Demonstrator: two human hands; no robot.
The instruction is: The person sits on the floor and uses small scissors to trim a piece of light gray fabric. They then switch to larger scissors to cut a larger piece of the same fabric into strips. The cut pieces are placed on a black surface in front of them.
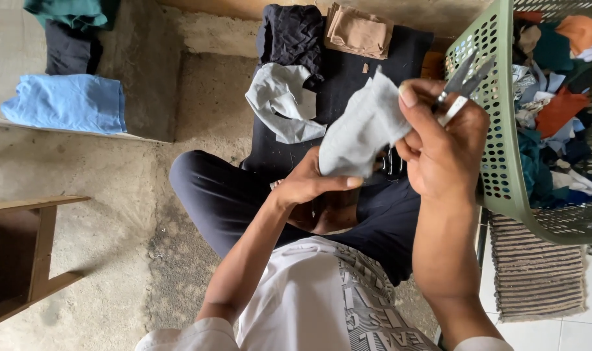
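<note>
The supporting surface is a rough concrete floor [114,214]. Directly on it lie a large black cloth [374,71], a green perforated laundry basket [504,130] and a striped mat [537,273]. A raised ledge [23,45] carries a folded blue cloth [68,103].

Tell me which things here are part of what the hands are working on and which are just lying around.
In hand:
left hand holding the grey cloth piece
right hand holding small snips and pinching the same piece

Lying about:
green basket of mixed scraps
grey scrap on the dark cloth
tan folded piece
blue cloth
wooden stool
striped mat
</note>
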